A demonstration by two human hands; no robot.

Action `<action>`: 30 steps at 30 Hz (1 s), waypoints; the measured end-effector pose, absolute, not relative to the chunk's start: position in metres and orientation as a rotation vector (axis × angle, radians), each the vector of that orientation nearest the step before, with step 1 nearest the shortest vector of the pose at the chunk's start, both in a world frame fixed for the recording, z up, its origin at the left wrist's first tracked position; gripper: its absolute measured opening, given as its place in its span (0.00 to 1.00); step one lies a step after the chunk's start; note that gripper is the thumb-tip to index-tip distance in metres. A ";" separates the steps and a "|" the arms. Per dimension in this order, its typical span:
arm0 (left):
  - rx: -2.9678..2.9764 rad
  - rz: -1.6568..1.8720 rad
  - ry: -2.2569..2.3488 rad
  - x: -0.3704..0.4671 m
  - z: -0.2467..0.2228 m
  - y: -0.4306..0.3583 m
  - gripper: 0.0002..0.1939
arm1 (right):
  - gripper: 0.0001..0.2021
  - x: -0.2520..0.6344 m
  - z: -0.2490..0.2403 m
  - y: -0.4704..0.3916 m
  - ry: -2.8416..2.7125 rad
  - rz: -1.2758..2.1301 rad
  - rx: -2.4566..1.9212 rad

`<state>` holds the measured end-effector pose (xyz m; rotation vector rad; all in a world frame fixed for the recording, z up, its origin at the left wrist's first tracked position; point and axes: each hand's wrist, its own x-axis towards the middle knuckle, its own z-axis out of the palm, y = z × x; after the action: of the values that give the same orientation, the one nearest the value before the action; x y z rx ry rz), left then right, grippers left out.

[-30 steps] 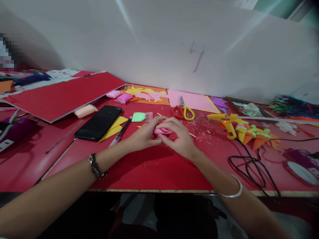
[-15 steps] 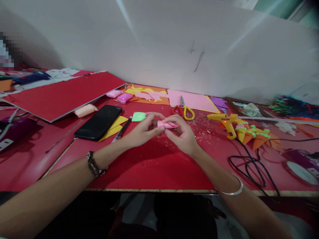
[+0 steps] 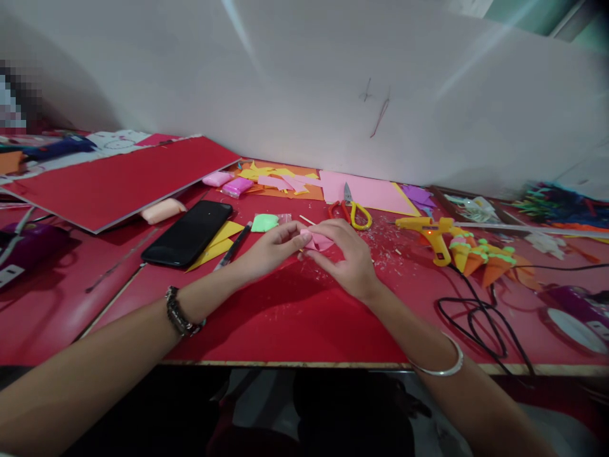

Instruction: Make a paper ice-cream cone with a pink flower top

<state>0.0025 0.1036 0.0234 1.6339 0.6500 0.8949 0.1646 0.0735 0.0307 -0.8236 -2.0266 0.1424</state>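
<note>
Between the fingers of both hands is a small piece of pink paper (image 3: 320, 242), folded or rolled, above the red table (image 3: 304, 330). My left hand (image 3: 273, 249) pinches its left end between thumb and fingers. My right hand (image 3: 349, 257) grips the right side, fingers curved over the top and thumb underneath. Part of the paper is hidden by the fingers. Just behind my left hand lies a lump of light green clay (image 3: 265, 223). Scissors (image 3: 353, 212) with red and yellow handles rest behind my right hand.
Left of my hands lie a black phone (image 3: 189, 233), yellow paper (image 3: 219, 244) and a pen (image 3: 235, 245). At right are a yellow glue gun (image 3: 431, 235), its black cable (image 3: 476, 324) and orange paper cones (image 3: 495, 270). A red board (image 3: 124, 181) leans at left; pink sheets (image 3: 354, 189) lie behind.
The pink paper has been turned and its roll looks looser, with a flap spread toward the right hand. The left fingers have drawn in closer around its left end.
</note>
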 end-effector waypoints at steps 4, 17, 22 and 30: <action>1.390 0.921 0.633 0.006 0.017 0.103 0.09 | 0.13 0.165 0.030 0.074 -2.040 0.126 -0.840; 1.019 0.867 0.626 0.005 0.021 0.103 0.08 | 0.08 0.164 0.030 0.076 -1.988 0.108 -0.818; 1.033 0.864 0.627 0.004 0.019 0.105 0.07 | 0.09 0.165 0.030 0.076 -2.013 0.124 -0.825; 1.215 0.846 0.725 0.001 0.023 0.108 0.08 | 0.05 0.166 0.031 0.076 -1.968 0.174 -0.853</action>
<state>0.0009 0.1075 0.0227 1.2151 0.7250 0.8456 0.1663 0.0763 0.0313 -0.8533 -1.9683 0.1736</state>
